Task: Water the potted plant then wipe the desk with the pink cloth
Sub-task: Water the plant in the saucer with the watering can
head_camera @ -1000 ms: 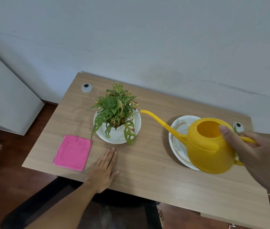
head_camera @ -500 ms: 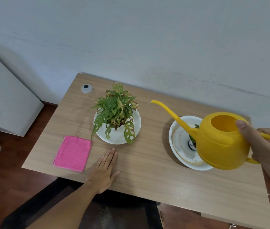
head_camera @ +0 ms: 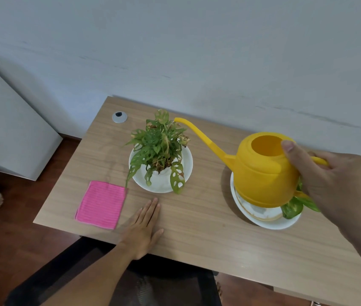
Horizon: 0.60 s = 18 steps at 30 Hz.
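Observation:
A leafy green potted plant point(head_camera: 160, 149) in a white pot stands on a white saucer point(head_camera: 187, 164) at the desk's middle. My right hand point(head_camera: 338, 186) grips the handle of a yellow watering can point(head_camera: 261, 173), held in the air over the desk's right side. Its long spout tip point(head_camera: 177, 119) reaches the plant's upper right leaves. The pink cloth point(head_camera: 101, 205) lies flat near the front left edge. My left hand point(head_camera: 143, 226) rests flat on the wooden desk point(head_camera: 197, 228), fingers together, just right of the cloth.
A second white saucer point(head_camera: 272, 221) with a green-leafed plant point(head_camera: 292, 207) sits under the can at the right. A grey cable grommet point(head_camera: 119, 117) is at the back left. A white cabinet point(head_camera: 9, 133) stands left of the desk; the wall runs behind.
The watering can swung back to the left and the spout rose, its tip now reaching the plant's top. My left hand stayed flat on the desk.

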Tool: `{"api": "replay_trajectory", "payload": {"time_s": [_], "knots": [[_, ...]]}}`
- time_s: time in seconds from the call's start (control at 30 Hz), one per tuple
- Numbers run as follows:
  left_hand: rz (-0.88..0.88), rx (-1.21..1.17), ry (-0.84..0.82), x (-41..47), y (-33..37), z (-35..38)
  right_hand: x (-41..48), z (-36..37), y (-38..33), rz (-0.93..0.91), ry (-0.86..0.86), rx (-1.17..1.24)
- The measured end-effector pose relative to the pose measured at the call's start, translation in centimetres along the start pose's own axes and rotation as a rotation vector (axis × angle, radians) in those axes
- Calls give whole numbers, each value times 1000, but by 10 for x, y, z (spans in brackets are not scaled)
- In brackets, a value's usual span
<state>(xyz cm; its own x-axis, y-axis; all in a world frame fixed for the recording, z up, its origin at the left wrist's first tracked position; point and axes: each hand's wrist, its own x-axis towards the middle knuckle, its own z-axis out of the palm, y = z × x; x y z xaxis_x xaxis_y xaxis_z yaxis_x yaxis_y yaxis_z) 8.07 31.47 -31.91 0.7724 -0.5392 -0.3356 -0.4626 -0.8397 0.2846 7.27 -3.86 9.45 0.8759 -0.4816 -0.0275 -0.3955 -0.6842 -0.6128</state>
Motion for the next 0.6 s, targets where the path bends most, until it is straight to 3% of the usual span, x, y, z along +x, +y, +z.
{"api": "replay_trajectory", "payload": {"time_s": [0.43,0.6], "knots": [[13,-26,40,0,0,2,18,-14,26,24,133,-85],[3,-3,47,0,-3,5,15,-27,53,80,106,-110]]}}
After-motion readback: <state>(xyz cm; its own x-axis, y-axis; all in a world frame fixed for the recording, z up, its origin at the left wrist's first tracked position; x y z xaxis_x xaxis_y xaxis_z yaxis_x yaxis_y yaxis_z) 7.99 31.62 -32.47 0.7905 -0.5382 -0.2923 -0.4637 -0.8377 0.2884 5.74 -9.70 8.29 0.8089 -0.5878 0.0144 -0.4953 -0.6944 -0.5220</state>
